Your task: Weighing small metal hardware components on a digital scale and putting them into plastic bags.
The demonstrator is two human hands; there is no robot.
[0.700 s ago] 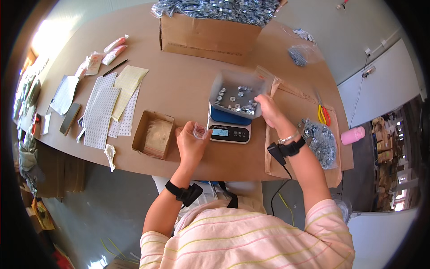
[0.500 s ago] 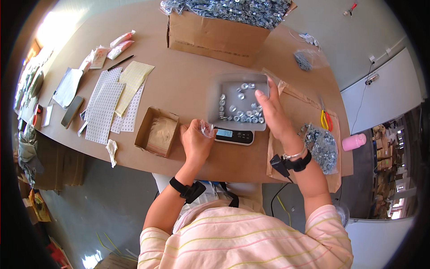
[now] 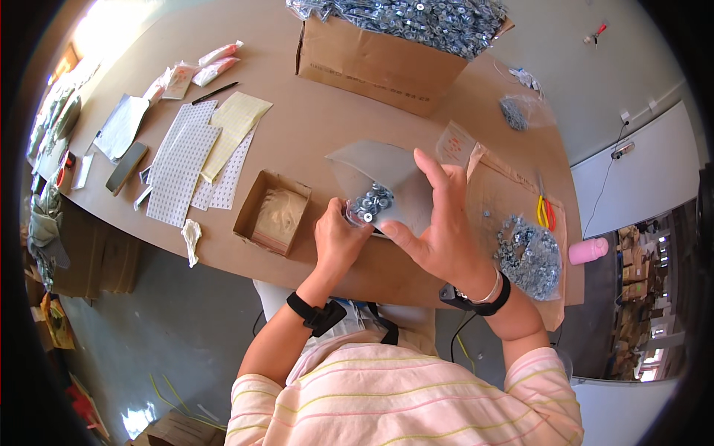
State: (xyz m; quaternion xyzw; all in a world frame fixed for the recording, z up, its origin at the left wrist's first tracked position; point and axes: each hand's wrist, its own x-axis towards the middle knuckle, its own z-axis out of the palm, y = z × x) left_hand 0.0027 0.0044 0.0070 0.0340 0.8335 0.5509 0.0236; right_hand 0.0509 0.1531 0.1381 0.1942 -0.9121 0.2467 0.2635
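My right hand [image 3: 450,234] grips a grey plastic tray [image 3: 349,157] by its near right side, thumb inside and fingers along the rim. The tray is steeply tilted toward my left hand [image 3: 338,236]. Small round metal pieces [image 3: 374,199] have bunched up in its lower corner. There, the closed fingers of my left hand hold a small clear plastic bag [image 3: 350,215] against the tray's corner. The tray and my hands almost wholly cover the scale beneath them. Left of my left hand, an open little cardboard box [image 3: 250,202] contains flat clear bags.
A large carton [image 3: 372,67] heaped with metal pieces stands at the back. On the right lie a filled clear bag [image 3: 529,256], yellow-and-red-handled scissors [image 3: 547,212] and a pink bottle [image 3: 588,251]. Label sheets [image 3: 182,175], a phone [image 3: 126,167] and a pen [image 3: 216,92] lie left.
The tray has tipped from nearly level to steep, and its loose metal pieces have slid together into the corner by the bag. The scale's display is now covered.
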